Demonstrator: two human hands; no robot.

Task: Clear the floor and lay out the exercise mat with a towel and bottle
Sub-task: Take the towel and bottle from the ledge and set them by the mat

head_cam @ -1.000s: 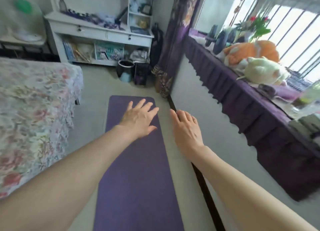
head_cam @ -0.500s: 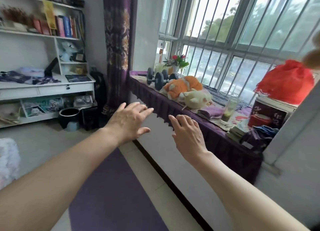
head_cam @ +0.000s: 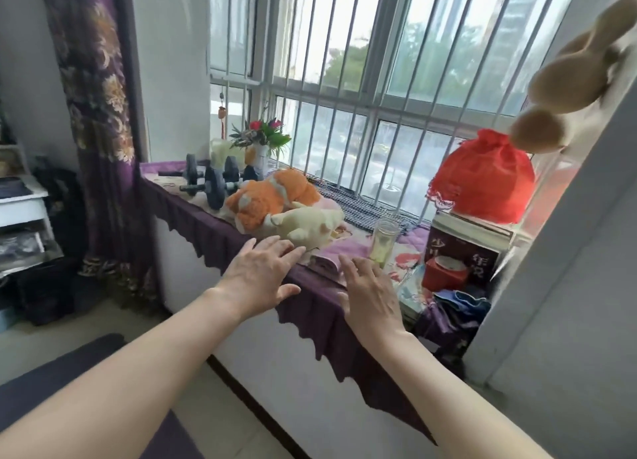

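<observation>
Purple scalloped cloth (head_cam: 213, 233) drapes the window ledge, which serves as our counter. Our left hand (head_cam: 256, 276) and right hand (head_cam: 370, 295) both reach out over its front edge, palms down, fingers straight and spread, grasping nothing. Between and just beyond our fingertips lies a folded mauve towel (head_cam: 324, 264); whether either hand touches it we cannot tell. A clear glass bottle with greenish liquid at its bottom (head_cam: 383, 241) stands upright just beyond the right hand. A dark purple foam exercise mat (head_cam: 44, 383) lies flat on the floor at lower left, well apart from the ledge. Also on the ledge: a cream plush toy (head_cam: 310, 226) against an orange plush toy (head_cam: 272, 196), black dumbbells (head_cam: 213, 181), a vase of flowers (head_cam: 260, 141), and a red fabric bundle (head_cam: 482, 179) on stacked boxes.
</observation>
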